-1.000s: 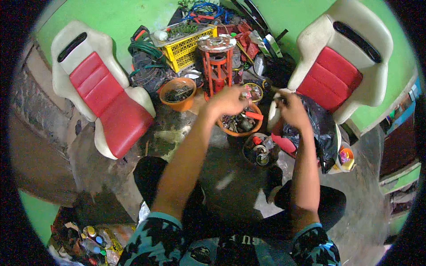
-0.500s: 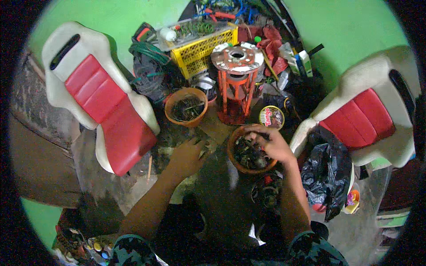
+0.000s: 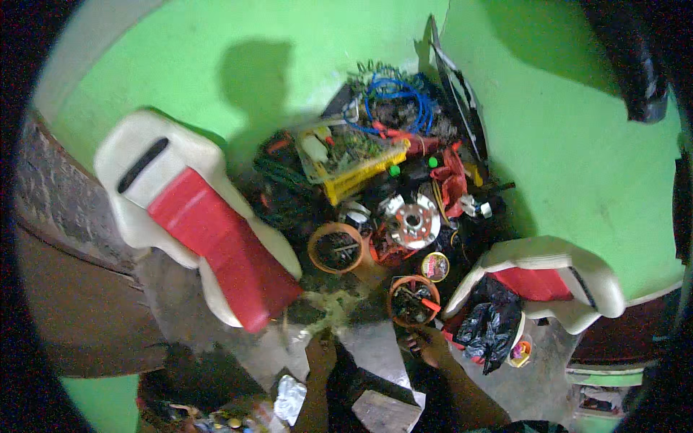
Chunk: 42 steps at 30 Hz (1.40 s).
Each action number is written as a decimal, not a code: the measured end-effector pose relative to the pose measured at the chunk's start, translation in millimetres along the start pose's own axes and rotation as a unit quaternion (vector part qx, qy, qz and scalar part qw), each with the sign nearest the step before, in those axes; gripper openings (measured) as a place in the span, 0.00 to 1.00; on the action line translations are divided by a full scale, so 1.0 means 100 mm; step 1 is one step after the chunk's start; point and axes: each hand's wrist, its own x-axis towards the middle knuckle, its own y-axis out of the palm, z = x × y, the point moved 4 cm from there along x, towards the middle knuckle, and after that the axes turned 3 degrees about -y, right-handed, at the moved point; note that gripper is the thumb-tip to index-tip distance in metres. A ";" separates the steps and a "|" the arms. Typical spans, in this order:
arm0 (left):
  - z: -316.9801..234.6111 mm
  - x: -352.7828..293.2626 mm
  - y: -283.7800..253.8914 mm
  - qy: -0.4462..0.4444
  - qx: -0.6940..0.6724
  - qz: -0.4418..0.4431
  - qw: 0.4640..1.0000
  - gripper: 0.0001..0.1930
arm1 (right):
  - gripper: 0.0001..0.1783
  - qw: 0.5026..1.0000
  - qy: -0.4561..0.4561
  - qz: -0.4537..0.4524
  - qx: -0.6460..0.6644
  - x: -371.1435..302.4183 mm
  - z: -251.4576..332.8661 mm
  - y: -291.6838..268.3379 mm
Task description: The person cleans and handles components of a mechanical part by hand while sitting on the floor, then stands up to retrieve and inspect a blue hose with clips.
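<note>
Low in the view, my left hand (image 3: 321,352) hangs in front of me, its fingers dark and too blurred to read. My right hand (image 3: 430,346) is just below the near rim of the right clay-coloured pot (image 3: 392,309), fingers apart and nothing visible in them. Loose small parts fill that pot, and an orange-red piece (image 3: 431,305) sticks up at its right side. Farther left stands a second clay-coloured pot (image 3: 313,258) with dark bits and thin pieces inside. Neither hand touches the left pot.
Red-and-white seats stand at left (image 3: 216,238) and right (image 3: 577,263). Behind the pots are a red metal stand with a round silver top (image 3: 426,227), a yellow crate (image 3: 368,173) and blue cable (image 3: 404,108). A round tin (image 3: 435,267) and black plastic bag (image 3: 487,328) sit nearby.
The view has shifted, showing more wall. My right hand has come out of the right pot toward me, and my left hand has drawn back too. The orange-red piece now shows in the right pot.
</note>
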 end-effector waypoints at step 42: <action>-3.20 3.13 -1.57 -0.017 0.111 0.077 0.991 0.27 | 0.14 0.976 -0.100 -0.102 -0.165 4.83 3.29 -0.54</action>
